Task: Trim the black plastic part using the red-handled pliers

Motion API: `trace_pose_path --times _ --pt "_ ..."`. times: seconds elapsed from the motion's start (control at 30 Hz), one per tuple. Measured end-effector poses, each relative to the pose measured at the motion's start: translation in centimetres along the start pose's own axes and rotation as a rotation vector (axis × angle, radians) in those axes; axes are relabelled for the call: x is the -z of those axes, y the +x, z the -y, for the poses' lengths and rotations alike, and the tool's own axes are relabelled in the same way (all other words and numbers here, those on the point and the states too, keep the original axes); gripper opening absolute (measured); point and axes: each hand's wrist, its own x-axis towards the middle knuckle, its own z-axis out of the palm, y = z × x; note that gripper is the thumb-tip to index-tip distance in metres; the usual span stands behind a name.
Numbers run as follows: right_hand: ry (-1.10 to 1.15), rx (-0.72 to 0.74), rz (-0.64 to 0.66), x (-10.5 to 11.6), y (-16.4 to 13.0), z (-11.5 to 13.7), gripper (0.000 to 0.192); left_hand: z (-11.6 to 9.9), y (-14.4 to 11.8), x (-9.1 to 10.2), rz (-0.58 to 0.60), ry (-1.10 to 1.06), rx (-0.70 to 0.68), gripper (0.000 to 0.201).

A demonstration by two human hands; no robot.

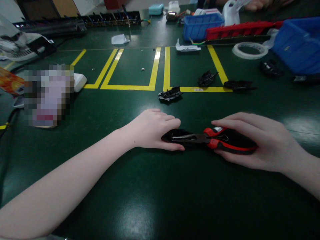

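My right hand (260, 141) grips the red and black handles of a pair of needle-nose pliers (215, 139) lying low over the dark green table (155, 200). The pliers' jaws point left into a small black plastic part (172, 135). My left hand (152, 130) is closed over that part and pins it to the table. Both hands rest at the table's middle, almost touching.
Three more black plastic parts (170, 94) (207, 78) (238, 85) lie near yellow tape lines (130, 87). Blue bins (200, 25) (300, 43), a red tray (237, 29), a tape roll (250, 50) and black racks (110, 18) stand at the back. A blurred patch (48, 95) sits left. Another person's hand (255, 5) shows at the far edge.
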Motion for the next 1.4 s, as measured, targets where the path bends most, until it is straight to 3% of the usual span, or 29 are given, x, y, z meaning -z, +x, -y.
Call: trace_pose_path --times 0.53,0.73,1.03,1.4 --pt "-0.028 0.083 -0.057 0.14 0.06 -0.08 0.048 0.02 0.04 -0.08 -0.002 -0.027 -0.001 0.043" --pt "-0.009 0.025 -0.029 0.13 -0.09 0.19 0.044 0.0 0.07 0.06 0.017 -0.022 0.007 0.044" --pt "-0.077 -0.019 -0.015 0.05 -0.5 0.44 0.048 -0.03 0.11 0.11 0.02 0.038 -0.014 0.048" --pt "-0.105 0.051 -0.032 0.16 -0.58 0.06 0.059 -0.02 0.01 0.1 0.006 -0.015 -0.015 0.046"
